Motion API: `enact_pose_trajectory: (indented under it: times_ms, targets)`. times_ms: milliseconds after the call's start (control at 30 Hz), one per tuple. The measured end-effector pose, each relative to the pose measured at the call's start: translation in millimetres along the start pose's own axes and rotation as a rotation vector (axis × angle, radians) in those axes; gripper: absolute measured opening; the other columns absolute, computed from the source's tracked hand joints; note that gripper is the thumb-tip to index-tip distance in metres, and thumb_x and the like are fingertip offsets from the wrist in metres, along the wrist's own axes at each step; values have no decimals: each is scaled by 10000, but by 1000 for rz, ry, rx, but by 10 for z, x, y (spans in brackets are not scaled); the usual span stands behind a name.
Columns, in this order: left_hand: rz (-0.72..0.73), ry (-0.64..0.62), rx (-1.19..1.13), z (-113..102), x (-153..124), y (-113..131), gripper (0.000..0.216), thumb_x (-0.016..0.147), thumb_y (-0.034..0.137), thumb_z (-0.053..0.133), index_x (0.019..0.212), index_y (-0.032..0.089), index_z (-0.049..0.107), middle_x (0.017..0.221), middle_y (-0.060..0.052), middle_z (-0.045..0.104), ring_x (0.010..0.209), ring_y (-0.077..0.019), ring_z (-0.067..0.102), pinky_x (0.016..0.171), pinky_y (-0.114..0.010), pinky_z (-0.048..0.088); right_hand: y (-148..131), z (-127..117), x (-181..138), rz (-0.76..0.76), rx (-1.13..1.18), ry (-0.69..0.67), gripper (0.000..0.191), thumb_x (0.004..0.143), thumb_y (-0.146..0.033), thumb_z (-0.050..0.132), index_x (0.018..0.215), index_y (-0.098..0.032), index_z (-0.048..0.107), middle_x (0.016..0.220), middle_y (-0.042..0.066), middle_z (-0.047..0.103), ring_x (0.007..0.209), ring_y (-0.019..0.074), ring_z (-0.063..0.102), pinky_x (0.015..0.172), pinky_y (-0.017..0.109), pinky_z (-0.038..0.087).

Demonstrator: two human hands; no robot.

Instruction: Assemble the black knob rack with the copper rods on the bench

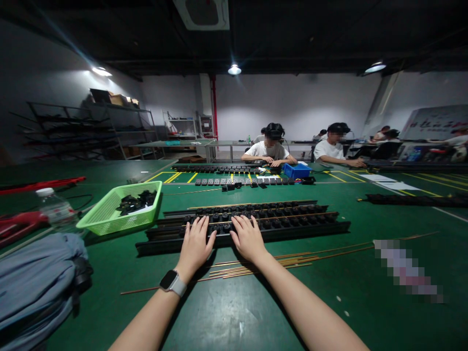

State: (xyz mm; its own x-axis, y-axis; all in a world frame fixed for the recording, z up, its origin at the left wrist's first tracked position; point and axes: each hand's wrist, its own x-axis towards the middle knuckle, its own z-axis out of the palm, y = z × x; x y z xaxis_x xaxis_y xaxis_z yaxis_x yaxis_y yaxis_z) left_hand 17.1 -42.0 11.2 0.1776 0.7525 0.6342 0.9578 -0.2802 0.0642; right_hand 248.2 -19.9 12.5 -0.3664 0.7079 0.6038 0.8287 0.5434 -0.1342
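Note:
Several long black rails (307, 232) lie side by side across the green table, with rows of black blocks set along them. Thin copper-coloured rods run along the length of the rails. My left hand (196, 239), with a watch (169, 281) on its wrist, rests palm down on the front rails, fingers stretched forward. A short gap to the right, my right hand (248, 236) lies the same way on the rails, thumb apart from the fingers. Whatever is under the fingertips is hidden. Loose copper-coloured rods (234, 274) lie on the table beneath my forearms.
A green basket (93, 225) with black parts stands left of the rails, near a plastic bottle (56, 207). Grey cloth (36, 287) lies at the front left. Opposite, a person (270, 146) works by a blue bin (296, 170); another person (331, 148) sits farther right.

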Motion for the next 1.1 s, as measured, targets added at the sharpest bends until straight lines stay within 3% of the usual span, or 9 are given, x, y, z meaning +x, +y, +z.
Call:
enact_pose_trajectory:
  times_ms: [200,467,633,1100]
  targets:
    - [36,-16,17,0,-17,36,566,1073,502,481,1569,238,548,1498,-150,654,1444,-361,543,1296,-719,261,-14,8,9,9,0,4,494,1139,-403,455,1594,-225,532,1618,102,576,1524,301,462,1330,584,188]
    - [43,-11,49,109,-60,-12,599,1029,452,534,1577,209,527,1502,-165,620,1451,-379,503,1305,-729,204,-300,78,160,-138,-5,24,585,1139,-438,448,1690,-252,383,1788,58,301,1662,290,221,1352,589,143]
    - [45,-28,78,144,-78,-41,626,992,362,553,1594,203,502,1511,-160,607,1461,-378,483,1318,-720,166,-367,92,190,-178,33,-79,612,1140,-534,425,1683,-254,395,1740,77,407,1616,308,336,1332,614,205]
    - [53,2,46,169,-69,-45,626,1062,548,496,1589,211,501,1500,-160,615,1451,-370,495,1304,-736,186,-26,1,60,-141,-26,-102,626,1141,-471,420,1691,-177,378,1749,104,379,1629,302,319,1340,569,227]
